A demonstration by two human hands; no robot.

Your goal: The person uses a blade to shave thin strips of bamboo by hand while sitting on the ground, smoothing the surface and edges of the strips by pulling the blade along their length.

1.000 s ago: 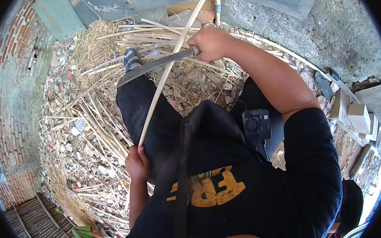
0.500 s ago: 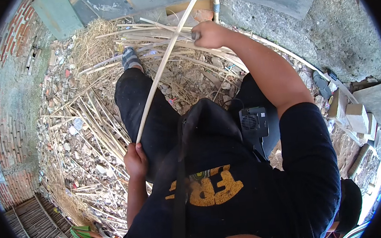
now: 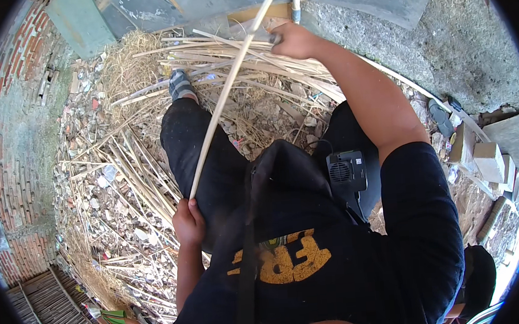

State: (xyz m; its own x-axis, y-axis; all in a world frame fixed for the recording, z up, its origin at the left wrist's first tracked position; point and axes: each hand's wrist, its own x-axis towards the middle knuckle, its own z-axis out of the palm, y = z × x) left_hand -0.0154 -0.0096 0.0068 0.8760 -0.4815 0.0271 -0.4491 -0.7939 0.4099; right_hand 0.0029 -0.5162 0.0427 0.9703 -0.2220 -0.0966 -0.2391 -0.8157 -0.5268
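Diffuse daylight; lower-right glare (image 3: 511,265); edges bend and darken, perhaps softly blurred.

The left head-worn fisheye camera is looking steeply down past the wearer's dark shirt (image 3: 364,275), which is filling the near lower middle; it is facing the littered ground (image 3: 94,200) beyond, its wide rim bending the brick wall (image 3: 10,161) leftward.

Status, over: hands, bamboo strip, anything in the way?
Left hand gripping bamboo strip at lower end. Right hand closed on tool handle; rest indistinct. No evident obstruction; loose strips lie leftward.
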